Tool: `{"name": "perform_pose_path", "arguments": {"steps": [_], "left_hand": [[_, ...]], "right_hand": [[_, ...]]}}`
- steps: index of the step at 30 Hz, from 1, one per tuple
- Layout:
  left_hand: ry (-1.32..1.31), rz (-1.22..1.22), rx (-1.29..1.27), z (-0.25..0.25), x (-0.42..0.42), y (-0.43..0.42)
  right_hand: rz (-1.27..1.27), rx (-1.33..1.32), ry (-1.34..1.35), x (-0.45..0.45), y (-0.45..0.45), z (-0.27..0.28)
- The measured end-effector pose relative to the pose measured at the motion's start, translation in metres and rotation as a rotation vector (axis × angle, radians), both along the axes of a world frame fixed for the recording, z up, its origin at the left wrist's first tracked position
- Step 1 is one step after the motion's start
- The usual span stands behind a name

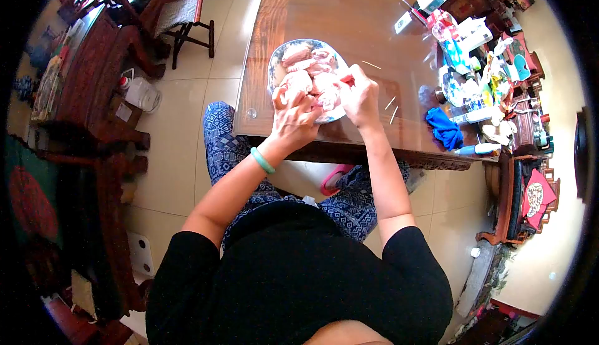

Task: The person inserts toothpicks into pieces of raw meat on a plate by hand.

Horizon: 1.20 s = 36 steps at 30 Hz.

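Note:
A white plate with a blue-patterned rim [274, 64] lies near the table's front edge, filled with several pieces of pale pink raw meat [298, 54]. My left hand [294, 119], with a green bangle at its wrist, reaches over the plate's near side, its bent fingers closed on a piece of meat. At the plate's right edge my right hand [360, 95] is closed in a pinch beside the meat. Whatever lies between its fingertips is too small to make out. Three thin pale sticks [371, 65] lie on the tabletop to the right of the plate.
The glass-topped wooden table [337, 8] bears a crowd of bottles and packets along its right side, with a blue cloth [444, 128] at its front right. A woven stool [181, 17] and a plastic jug [143, 95] stand on the floor at the left.

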<state>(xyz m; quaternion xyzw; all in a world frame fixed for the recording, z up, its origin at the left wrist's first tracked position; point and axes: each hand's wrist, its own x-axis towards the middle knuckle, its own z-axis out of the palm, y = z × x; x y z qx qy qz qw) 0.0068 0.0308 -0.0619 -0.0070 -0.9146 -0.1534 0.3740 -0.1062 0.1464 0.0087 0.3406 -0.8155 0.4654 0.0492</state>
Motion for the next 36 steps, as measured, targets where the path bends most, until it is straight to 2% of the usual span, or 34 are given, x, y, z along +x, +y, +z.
{"name": "perform_pose_path", "arguments": {"steps": [3, 8, 11, 14, 16, 20, 22, 23, 26, 30, 32, 33, 34, 36], "left_hand": [[-0.007, -0.003, 0.004, 0.0, -0.001, 0.0], [0.006, -0.006, 0.01, 0.001, 0.0, 0.0], [0.02, -0.003, 0.031, 0.001, -0.002, 0.001], [0.015, -0.017, 0.016, 0.002, -0.001, 0.0], [0.02, -0.021, 0.013, 0.004, 0.0, 0.0], [-0.01, -0.028, -0.002, 0.006, -0.001, 0.001], [-0.03, -0.023, -0.014, 0.007, 0.004, 0.004], [-0.041, -0.014, -0.013, 0.009, 0.004, 0.006], [-0.091, -0.003, -0.004, 0.015, 0.006, 0.012], [-0.142, -0.021, 0.05, 0.04, 0.006, 0.007], [-0.246, -0.073, 0.278, 0.04, -0.005, -0.011], [-0.234, -0.084, 0.156, 0.042, -0.012, -0.018], [-0.276, -0.056, 0.22, 0.05, -0.02, -0.017], [-0.323, -0.038, 0.086, 0.043, -0.037, -0.011]], "right_hand": [[0.074, 0.036, 0.171, -0.007, 0.0, -0.02], [-0.034, 0.009, 0.017, -0.006, 0.004, 0.003], [0.033, 0.009, 0.169, -0.017, 0.004, -0.03], [-0.027, -0.028, 0.074, -0.007, 0.011, -0.004], [-0.063, -0.083, 0.043, -0.005, 0.009, -0.008], [0.019, -0.039, 0.184, -0.016, 0.015, -0.019], [-0.103, -0.097, 0.098, -0.009, 0.022, -0.007], [-0.125, -0.222, 0.107, -0.008, 0.024, -0.004], [-0.2, -0.297, 0.086, -0.005, 0.034, 0.005], [-0.141, -0.35, 0.016, 0.0, 0.047, -0.008], [-0.174, -0.364, 0.025, 0.005, 0.05, -0.005], [-0.205, -0.368, 0.039, 0.006, 0.052, -0.004], [-0.209, -0.375, 0.035, 0.007, 0.053, -0.005], [-0.233, -0.351, -0.012, 0.006, 0.052, -0.009]]}}
